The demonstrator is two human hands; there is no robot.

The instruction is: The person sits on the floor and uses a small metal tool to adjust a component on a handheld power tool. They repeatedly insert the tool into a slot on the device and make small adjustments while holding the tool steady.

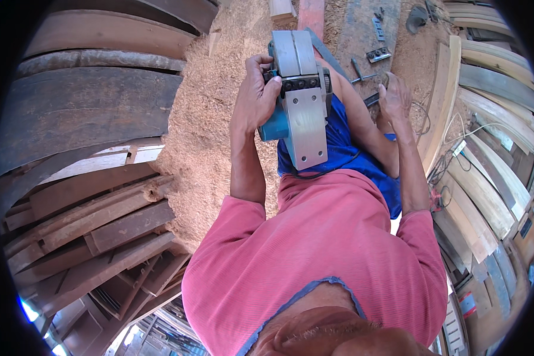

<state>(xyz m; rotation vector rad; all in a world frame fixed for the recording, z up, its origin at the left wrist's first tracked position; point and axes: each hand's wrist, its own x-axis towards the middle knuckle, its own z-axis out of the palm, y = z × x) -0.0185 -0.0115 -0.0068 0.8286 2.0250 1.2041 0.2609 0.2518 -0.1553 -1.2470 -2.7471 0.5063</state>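
Note:
A teal electric hand planer lies across my lap with its metal sole turned up. Screws show in the dark cutter slot across its middle. My left hand grips the planer's left side, thumb near the cutter slot. Off to the right, my right hand is raised with curled fingers pressed together; a small greyish thing may be at the fingertips, too small to name. Just beyond it lies a T-handled tool. A metal piece with round holes sits farther off, below a bluish slotted metal part.
Wood shavings cover the ground. Dark planks are stacked at the left, paler boards at the right. A long upright-edged board runs beside my right arm. A cable with a white connector hangs over the right-hand boards.

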